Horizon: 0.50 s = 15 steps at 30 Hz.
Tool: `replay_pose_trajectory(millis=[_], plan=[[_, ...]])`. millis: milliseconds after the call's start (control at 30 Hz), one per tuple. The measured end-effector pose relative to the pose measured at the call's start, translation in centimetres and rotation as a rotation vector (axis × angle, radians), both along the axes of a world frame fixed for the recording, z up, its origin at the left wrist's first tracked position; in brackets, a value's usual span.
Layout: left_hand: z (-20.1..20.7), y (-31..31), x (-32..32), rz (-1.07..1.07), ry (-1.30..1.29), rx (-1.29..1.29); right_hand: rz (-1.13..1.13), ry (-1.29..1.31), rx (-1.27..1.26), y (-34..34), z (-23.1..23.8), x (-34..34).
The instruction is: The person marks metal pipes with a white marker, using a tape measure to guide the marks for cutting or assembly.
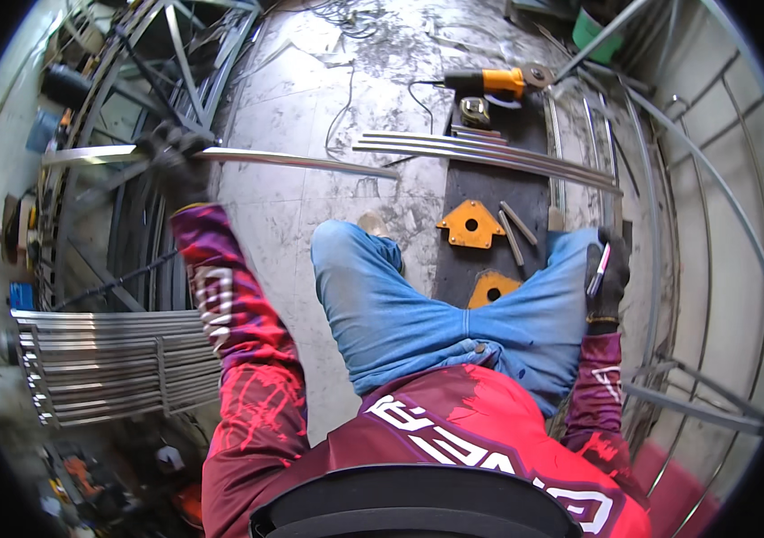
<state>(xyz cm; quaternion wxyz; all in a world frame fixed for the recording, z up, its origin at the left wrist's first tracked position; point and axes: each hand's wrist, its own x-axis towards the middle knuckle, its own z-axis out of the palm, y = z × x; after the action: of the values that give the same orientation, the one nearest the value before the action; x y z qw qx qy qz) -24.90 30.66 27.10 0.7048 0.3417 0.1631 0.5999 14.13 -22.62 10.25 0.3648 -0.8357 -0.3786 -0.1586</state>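
My left hand [174, 161], in a dark glove, is stretched out to the far left and closed around a long shiny metal tube [292, 161]. The tube lies crosswise, sticking out on both sides of my fist. By my right thigh, my gloved right hand [608, 278] grips a slim pen with a white and pink barrel [600, 267]. Several metal tubes [489, 154] rest side by side across a dark board [489, 193] in front of me. On this board are an orange magnetic welding square [471, 224], a second magnetic square [495, 289] and two short metal pieces [516, 233].
An orange and black angle grinder [498, 82] and a tape measure [474, 112] are at the board's far end. A bundle of metal tubes [113, 359] stands at left, below a metal frame [176, 54]. Bent rods and frames [713, 170] line the right. A green bucket [597, 36] sits far right.
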Motion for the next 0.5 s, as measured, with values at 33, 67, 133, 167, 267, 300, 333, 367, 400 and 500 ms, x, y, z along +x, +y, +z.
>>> replay_pose_trajectory(millis=[33,67,133,167,267,300,333,367,400,500], plan=[[0.5,1.8,-2.5,-0.053,-0.113,-0.103,-0.007,0.025,0.014,0.0,-0.3,0.1],[-0.1,4.0,-5.4,0.003,-0.032,-0.018,-0.004,0.050,0.037,0.1,-0.9,0.4],[-1.7,5.9,-7.2,0.053,-0.020,-0.104,-0.022,0.029,0.056,-0.4,-1.9,1.1],[-2.1,6.2,-10.0,0.116,-0.062,-0.116,-0.013,0.042,0.081,-0.1,-1.0,0.8],[-6.0,2.7,-8.2,0.092,-0.038,-0.266,0.006,0.059,0.011,0.2,0.5,0.9],[-7.1,1.7,-7.7,-0.029,-0.122,-0.329,-0.011,0.024,-0.008,0.0,0.4,1.2],[-7.8,1.7,-8.2,0.042,-0.231,-0.429,0.005,0.069,0.018,0.6,0.1,1.3],[-8.6,1.9,-8.5,0.075,-0.260,-0.484,0.009,0.096,0.009,1.0,0.1,1.3],[-9.1,1.8,-8.6,0.110,-0.293,-0.545,0.014,0.120,-0.007,1.3,0.2,1.2],[-9.6,2.1,-9.1,0.283,-0.334,-0.405,0.072,0.016,0.000,2.4,0.5,0.8]])
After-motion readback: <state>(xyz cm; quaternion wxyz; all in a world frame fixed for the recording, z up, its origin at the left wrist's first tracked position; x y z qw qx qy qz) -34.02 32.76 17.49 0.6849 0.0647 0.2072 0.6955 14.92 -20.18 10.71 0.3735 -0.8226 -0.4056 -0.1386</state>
